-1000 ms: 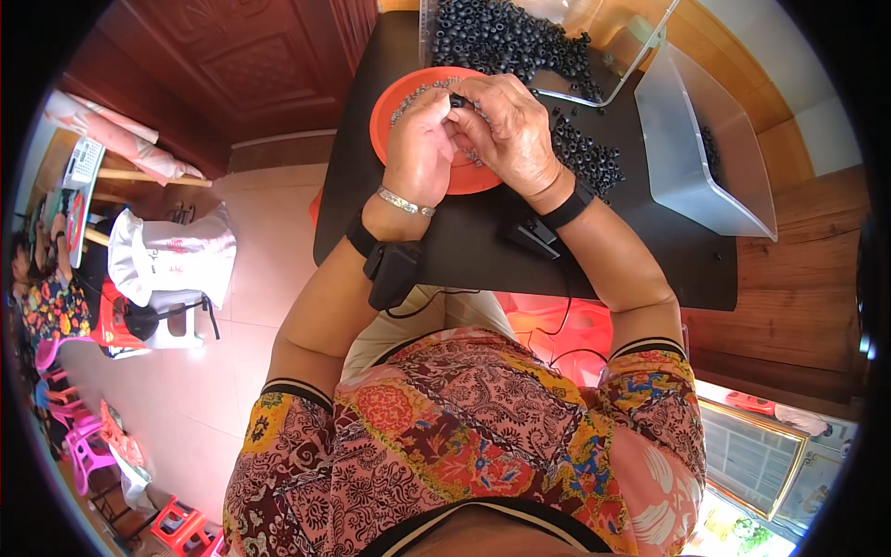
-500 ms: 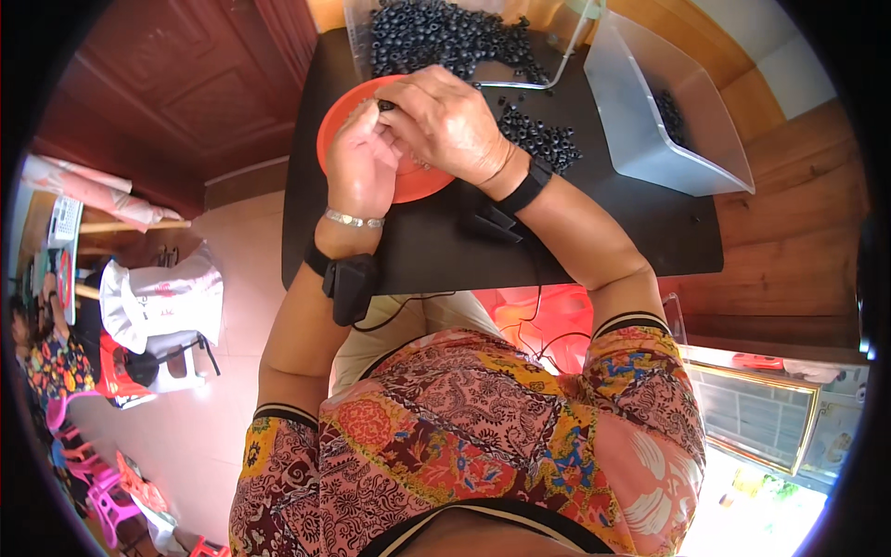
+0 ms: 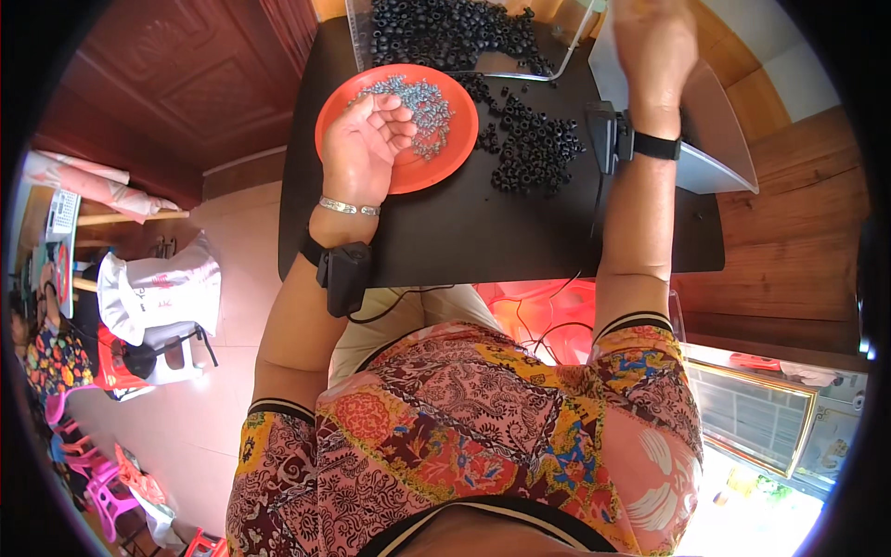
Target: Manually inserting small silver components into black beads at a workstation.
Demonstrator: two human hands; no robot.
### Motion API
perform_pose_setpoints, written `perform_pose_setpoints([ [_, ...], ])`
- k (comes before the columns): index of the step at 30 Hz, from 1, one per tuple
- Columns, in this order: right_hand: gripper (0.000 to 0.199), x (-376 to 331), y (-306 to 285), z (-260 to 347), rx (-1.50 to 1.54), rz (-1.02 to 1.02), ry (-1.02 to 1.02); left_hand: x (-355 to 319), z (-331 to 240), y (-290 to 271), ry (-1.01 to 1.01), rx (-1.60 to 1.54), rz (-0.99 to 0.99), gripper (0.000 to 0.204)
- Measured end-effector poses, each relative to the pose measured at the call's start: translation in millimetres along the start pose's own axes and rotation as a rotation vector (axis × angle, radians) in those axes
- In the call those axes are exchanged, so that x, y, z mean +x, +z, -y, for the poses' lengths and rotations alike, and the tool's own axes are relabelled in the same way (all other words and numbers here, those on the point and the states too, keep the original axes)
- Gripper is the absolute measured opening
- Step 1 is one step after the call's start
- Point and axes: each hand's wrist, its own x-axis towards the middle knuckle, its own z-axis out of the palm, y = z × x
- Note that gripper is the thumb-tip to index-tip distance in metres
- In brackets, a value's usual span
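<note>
My left hand (image 3: 369, 139) is over the left part of a round orange plate (image 3: 445, 173), its palm turned up and its fingers curled in. Whatever those fingers hold, if anything, is hidden. On the plate lies a heap of small silvery metal pieces (image 3: 427, 110). My right hand (image 3: 655, 51) is up at the right, over the frosted bin (image 3: 715, 139); it is smeared by motion and its fingers cannot be made out. Between the plate and that bin, a pile of small black ring-like parts (image 3: 534, 148) is spread on the dark table (image 3: 464, 246).
A clear box (image 3: 566, 65) with many more black parts stands at the table's far edge. Black devices are strapped to both wrists, with cables running down. A wooden panel (image 3: 789, 223) rises at the right, and a white bag (image 3: 162, 283) is off to the left.
My right hand has left my left hand and swung right to the frosted bin. The black part seen at the fingertips is out of sight. My left hand stays over the plate.
</note>
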Motion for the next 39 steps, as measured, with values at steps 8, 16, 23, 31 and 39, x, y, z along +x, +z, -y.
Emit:
perform_pose_setpoints([
  [8, 0.019, -73.9, 92.9, -16.5, 0.49, 0.899, 0.064, 0.5, 0.4, -1.0, -0.027, 0.037, -0.018, 0.021],
  [16, 0.023, -100.1, 107.1, 1.1, 0.608, 1.172, 0.077, -1.2, 0.5, 0.4, -0.037, 0.056, -0.018, 0.022],
  [23, 0.025, -99.2, 100.9, 4.1, 0.568, 1.186, 0.032, 0.3, 1.6, 0.1, -0.056, 0.052, -0.004, 0.023],
  [31, 0.026, -86.4, 86.5, 24.7, 0.931, 1.038, 0.12, -1.7, 1.5, 1.8, -0.07, 0.09, 0.001, 0.025],
  [39, 0.035, -72.1, 48.8, 80.8, 1.37, 1.041, 0.139, -3.0, 4.4, 10.5, -0.039, 0.151, 0.089, 0.024],
])
